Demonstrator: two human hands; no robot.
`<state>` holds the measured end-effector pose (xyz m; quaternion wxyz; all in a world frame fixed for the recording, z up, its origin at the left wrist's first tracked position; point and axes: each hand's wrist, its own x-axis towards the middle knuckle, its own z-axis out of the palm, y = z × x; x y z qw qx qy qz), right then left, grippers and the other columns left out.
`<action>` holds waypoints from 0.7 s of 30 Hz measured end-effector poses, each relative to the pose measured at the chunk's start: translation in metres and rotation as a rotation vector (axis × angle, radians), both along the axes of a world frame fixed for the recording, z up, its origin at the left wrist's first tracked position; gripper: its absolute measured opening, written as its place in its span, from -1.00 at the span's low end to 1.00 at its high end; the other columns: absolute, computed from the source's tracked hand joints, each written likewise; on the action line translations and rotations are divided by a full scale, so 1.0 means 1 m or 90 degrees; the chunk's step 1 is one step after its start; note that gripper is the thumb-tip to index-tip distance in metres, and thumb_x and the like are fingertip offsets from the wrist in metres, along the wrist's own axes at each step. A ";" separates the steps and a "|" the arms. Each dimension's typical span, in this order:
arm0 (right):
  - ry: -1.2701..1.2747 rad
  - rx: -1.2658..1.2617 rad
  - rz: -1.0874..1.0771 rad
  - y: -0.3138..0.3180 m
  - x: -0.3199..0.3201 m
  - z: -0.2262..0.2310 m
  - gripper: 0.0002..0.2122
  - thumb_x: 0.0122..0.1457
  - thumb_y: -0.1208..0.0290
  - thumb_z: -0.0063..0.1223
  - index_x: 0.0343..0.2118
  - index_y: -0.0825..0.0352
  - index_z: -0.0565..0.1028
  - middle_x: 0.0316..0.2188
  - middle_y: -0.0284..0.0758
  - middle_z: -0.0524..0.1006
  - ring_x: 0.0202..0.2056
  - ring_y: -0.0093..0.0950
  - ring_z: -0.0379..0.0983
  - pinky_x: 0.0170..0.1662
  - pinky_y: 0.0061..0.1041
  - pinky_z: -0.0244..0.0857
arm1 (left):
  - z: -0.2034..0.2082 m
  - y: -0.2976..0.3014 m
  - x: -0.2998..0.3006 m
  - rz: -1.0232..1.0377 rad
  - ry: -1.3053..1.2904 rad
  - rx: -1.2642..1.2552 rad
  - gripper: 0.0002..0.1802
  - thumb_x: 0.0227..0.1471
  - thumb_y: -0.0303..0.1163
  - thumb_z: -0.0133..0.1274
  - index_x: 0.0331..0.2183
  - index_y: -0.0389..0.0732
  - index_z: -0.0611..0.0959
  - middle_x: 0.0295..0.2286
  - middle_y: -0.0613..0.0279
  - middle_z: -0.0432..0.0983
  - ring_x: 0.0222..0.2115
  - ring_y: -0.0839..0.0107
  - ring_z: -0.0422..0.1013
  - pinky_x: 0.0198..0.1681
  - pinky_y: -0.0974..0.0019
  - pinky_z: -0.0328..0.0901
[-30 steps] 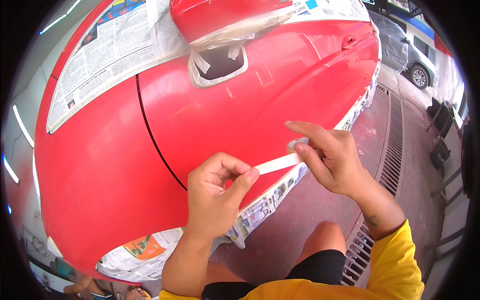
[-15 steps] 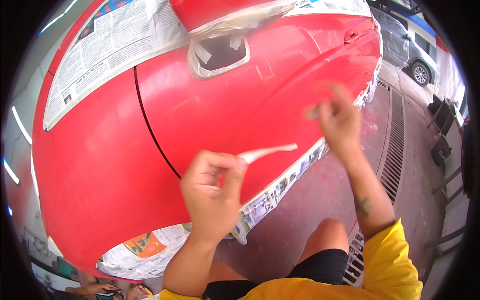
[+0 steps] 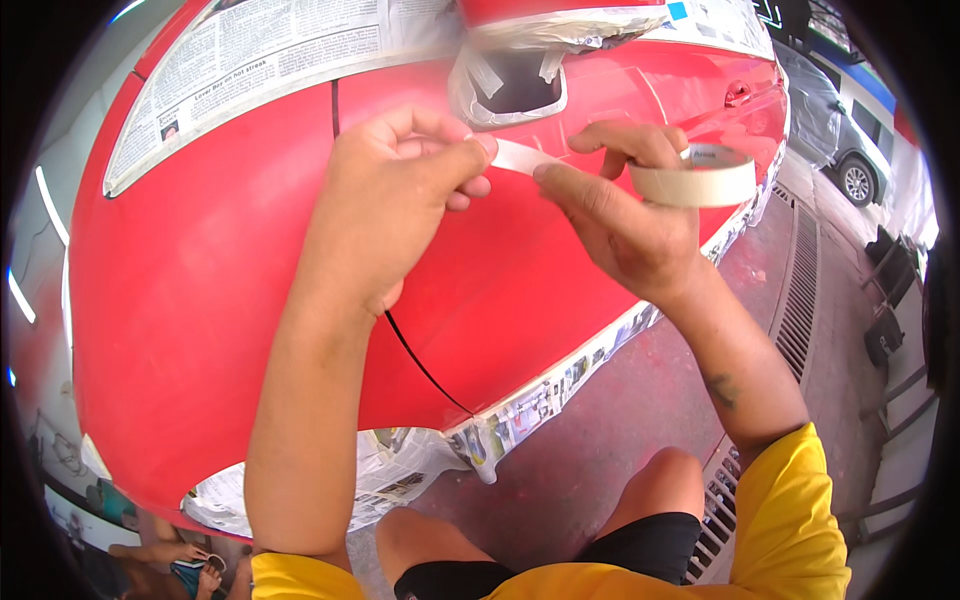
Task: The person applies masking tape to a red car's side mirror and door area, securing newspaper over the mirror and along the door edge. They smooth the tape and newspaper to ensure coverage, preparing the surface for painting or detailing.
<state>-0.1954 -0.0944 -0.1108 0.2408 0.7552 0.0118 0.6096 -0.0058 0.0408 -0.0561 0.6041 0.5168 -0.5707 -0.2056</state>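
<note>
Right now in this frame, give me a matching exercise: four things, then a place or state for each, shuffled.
1. Tape roll
2. Tape strip
3. Floor grate
4. Door handle

A. Set into the floor
B. Red, on the car's side
C. Spans from left hand to right hand
D. Ring-shaped, at the right hand

Pairs: 1-D, 2-C, 3-A, 4-B

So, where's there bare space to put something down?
The floor looks bare between the newspaper edging below the red car and the slotted drain grate, though the right forearm hides some. It's crowded higher up: left hand, tape strip, right hand and tape roll bunch together.
</note>
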 end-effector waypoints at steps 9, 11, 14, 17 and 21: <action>0.055 -0.126 0.021 -0.042 0.002 0.034 -0.71 -0.04 0.64 0.46 -0.21 0.23 0.73 -0.22 -0.40 0.60 -0.33 -0.47 0.48 -0.29 -0.45 0.35 | 0.018 -0.026 0.035 -0.145 0.059 0.003 -0.83 0.31 -0.36 0.22 -0.16 -0.25 0.71 -0.31 0.29 0.64 -0.27 0.56 0.56 -0.13 0.44 0.51; 0.049 -0.151 0.035 -0.044 0.006 0.039 -0.77 0.00 0.63 0.45 -0.25 0.25 0.72 -0.32 -0.38 0.60 -0.33 -0.42 0.52 -0.26 -0.42 0.39 | 0.027 -0.034 0.051 -0.164 0.015 0.020 -0.83 0.32 -0.33 0.23 -0.16 -0.22 0.72 -0.29 0.27 0.64 -0.26 0.57 0.56 -0.13 0.47 0.48; 0.016 -0.150 0.110 -0.059 0.019 0.042 -0.81 0.00 0.64 0.49 -0.33 0.28 0.72 -0.43 -0.35 0.60 -0.36 -0.39 0.55 -0.25 -0.42 0.41 | 0.027 -0.034 0.041 -0.021 -0.086 -0.049 -0.74 0.26 -0.43 0.21 -0.04 -0.29 0.70 -0.16 0.18 0.64 -0.14 0.42 0.56 -0.03 0.33 0.46; 0.018 -0.130 0.123 -0.069 0.019 0.052 -0.82 -0.02 0.63 0.51 -0.34 0.29 0.72 -0.44 -0.36 0.59 -0.33 -0.43 0.55 -0.26 -0.46 0.41 | 0.033 -0.024 0.025 0.009 -0.139 -0.047 -0.69 0.30 -0.52 0.17 0.03 -0.21 0.50 -0.29 0.26 0.59 -0.33 0.54 0.49 -0.21 0.47 0.43; 0.023 -0.102 0.089 -0.070 0.018 0.064 -0.81 -0.03 0.59 0.54 -0.35 0.28 0.72 -0.43 -0.39 0.58 -0.31 -0.46 0.54 -0.26 -0.48 0.40 | 0.024 -0.030 0.031 0.096 -0.424 -0.162 -0.90 0.24 -0.59 0.20 -0.19 -0.32 0.63 -0.36 0.31 0.57 -0.40 0.63 0.44 -0.30 0.50 0.40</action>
